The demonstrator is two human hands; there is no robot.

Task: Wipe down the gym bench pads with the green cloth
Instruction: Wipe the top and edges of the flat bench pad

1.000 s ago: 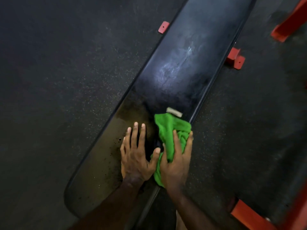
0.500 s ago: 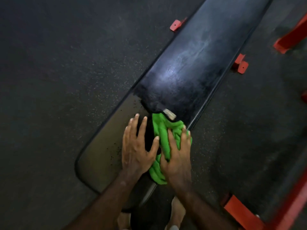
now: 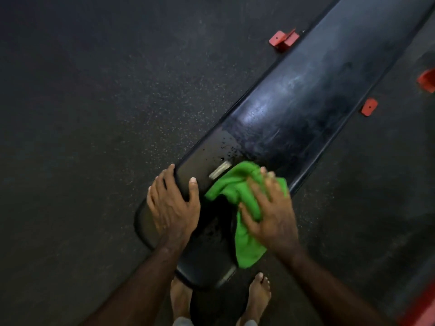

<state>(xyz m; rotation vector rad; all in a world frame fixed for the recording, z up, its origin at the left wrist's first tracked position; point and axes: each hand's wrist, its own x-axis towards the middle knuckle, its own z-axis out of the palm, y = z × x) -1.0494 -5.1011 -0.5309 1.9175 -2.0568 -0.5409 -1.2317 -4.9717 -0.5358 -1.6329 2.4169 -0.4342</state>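
Observation:
The long black bench pad (image 3: pixel 306 109) runs from its rounded near end at the lower middle up to the top right. Its far part looks streaked and shiny, its near part dull with dark specks. The green cloth (image 3: pixel 235 187), with a pale label at its upper edge, lies bunched on the pad's near part and hangs over the right edge. My right hand (image 3: pixel 270 212) presses down on the cloth with spread fingers, blurred by motion. My left hand (image 3: pixel 171 203) grips the pad's left edge, fingers curled over the side and thumb on top.
Red frame feet (image 3: pixel 283 40) (image 3: pixel 369 107) stick out on both sides of the pad, another red part (image 3: pixel 427 80) shows at the right edge, and a red beam (image 3: pixel 421 307) crosses the bottom right corner. My bare feet (image 3: pixel 259 292) stand at the pad's near end on the dark speckled floor (image 3: pixel 94 114).
My left hand went from lying flat on the pad to gripping its left edge. My right hand slid the cloth back toward the near end. The view shifted, showing the pad's end and my feet.

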